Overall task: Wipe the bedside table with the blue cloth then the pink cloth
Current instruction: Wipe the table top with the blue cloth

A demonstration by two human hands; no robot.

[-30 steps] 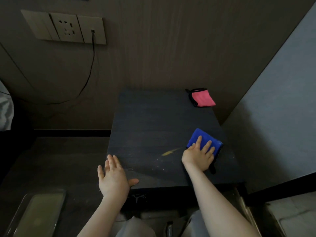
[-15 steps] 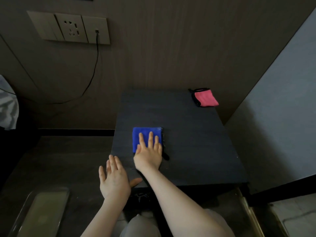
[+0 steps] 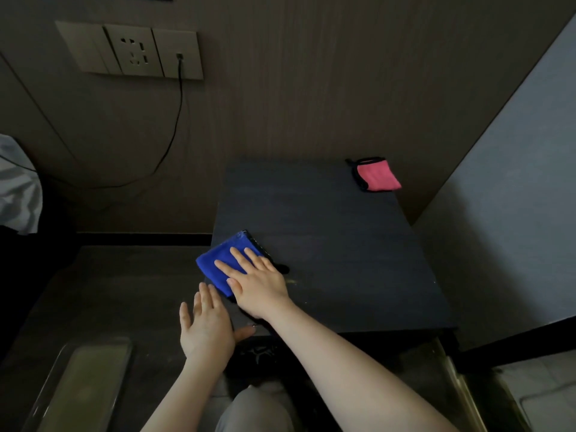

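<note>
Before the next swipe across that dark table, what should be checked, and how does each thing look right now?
1. Right hand flat on the blue cloth: ok.
2. Blue cloth fully on the bedside table: not ok, its left corner hangs past the table's left edge.
3. Left hand out of the wiping path: ok, open at the table's front left corner, not on the cloth.
4. Pink cloth ready for later: ok, lying untouched at the back right corner.
5. Tabletop wiped clean: not ok, faint specks show just right of the right hand.
6. Cloth damp or dry: cannot tell.
</note>
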